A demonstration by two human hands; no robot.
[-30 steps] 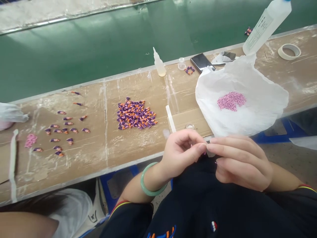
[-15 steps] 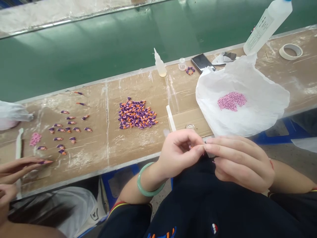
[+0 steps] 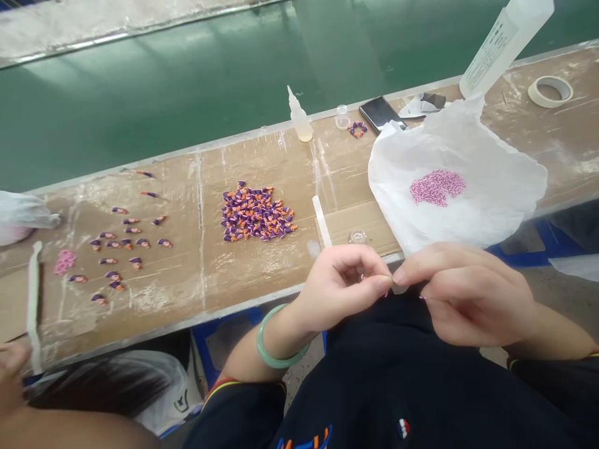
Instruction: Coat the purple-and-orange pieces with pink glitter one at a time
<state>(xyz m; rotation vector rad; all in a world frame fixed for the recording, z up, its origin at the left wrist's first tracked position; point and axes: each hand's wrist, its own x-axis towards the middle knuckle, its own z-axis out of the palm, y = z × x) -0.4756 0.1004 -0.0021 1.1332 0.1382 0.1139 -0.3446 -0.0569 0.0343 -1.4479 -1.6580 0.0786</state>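
My left hand [image 3: 344,284], with a green bangle [image 3: 276,346] on its wrist, is pinched shut just below the bench's front edge; a speck of pink shows between its fingertips. My right hand [image 3: 468,293] meets it fingertip to fingertip, its fingers also pressed together on something too small to name. Above the hands a crumpled white sheet [image 3: 505,187] holds a small heap of pink beads [image 3: 437,186]. A pile of purple and orange pieces [image 3: 255,213] lies on the brown bench to the left.
Several separate purple pieces [image 3: 124,246] lie spread at the left, by a co-worker's arm [image 3: 56,424] at the bottom left. A small glue bottle [image 3: 299,118], a phone [image 3: 378,113], a big white bottle [image 3: 500,47], a tape roll [image 3: 550,90] and a green conveyor belt [image 3: 187,81] lie behind.
My right fingers have curled in a little against the left fingertips. The co-worker's hand that reached to the spread pieces half a second ago has drawn back; one more piece lies there.
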